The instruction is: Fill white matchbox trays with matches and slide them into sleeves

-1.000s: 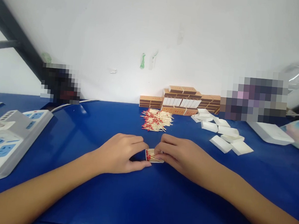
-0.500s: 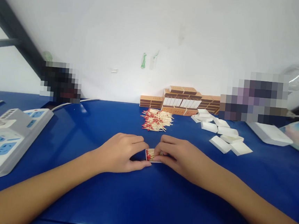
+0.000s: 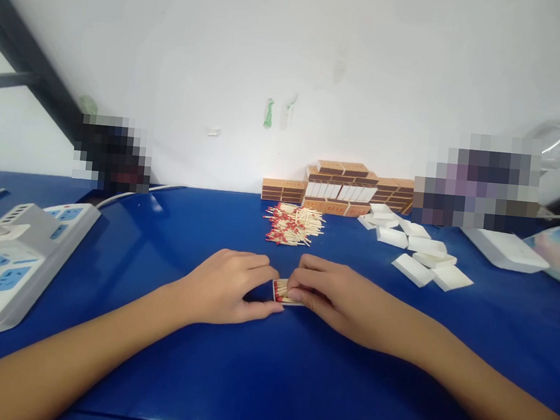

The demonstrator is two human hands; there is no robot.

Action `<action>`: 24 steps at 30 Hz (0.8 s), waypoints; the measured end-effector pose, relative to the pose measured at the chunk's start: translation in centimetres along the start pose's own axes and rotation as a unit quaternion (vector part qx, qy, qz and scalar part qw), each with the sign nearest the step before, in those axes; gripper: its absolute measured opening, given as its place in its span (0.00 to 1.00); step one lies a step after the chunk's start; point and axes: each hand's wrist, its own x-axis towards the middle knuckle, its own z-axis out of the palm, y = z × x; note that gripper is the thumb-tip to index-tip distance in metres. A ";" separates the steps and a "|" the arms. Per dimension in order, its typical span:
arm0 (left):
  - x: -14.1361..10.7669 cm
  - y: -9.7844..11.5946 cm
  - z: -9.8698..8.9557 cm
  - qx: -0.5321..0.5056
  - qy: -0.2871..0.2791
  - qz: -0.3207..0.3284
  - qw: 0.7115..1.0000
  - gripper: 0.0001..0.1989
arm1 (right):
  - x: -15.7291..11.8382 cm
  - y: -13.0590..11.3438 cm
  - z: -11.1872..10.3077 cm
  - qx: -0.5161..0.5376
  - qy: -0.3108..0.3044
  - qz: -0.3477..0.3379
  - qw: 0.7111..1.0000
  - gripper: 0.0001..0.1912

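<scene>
A small white matchbox tray (image 3: 273, 292) with red-tipped matches (image 3: 281, 290) in it lies on the blue table (image 3: 246, 377). My left hand (image 3: 236, 288) grips the tray's left end between thumb and fingers. Over its right part is my right hand (image 3: 324, 292), thumb and fingertips pressed together at the matches; whether a match is pinched there is hidden. Behind the hands lies a loose pile of matches (image 3: 294, 224), heads mostly to the left.
Brown matchboxes (image 3: 340, 190) are stacked against the wall. Several white trays (image 3: 412, 270) are scattered at the right, near a larger white box (image 3: 506, 251). A power strip (image 3: 25, 266) with a plug stands at the left.
My right thumb and fingertips have shifted slightly over the matches in the tray. My left hand has stayed in place on the tray.
</scene>
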 end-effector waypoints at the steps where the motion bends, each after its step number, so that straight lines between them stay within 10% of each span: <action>1: 0.0 0.0 0.0 -0.001 0.001 0.000 1.000 0.16 | 0.0 0.0 0.0 0.002 0.003 -0.004 1.000 0.15; 24: -0.1 0.0 0.0 -0.008 -0.003 -0.004 1.000 0.17 | 0.2 1.1 -0.2 -0.045 0.094 -0.049 0.993 0.10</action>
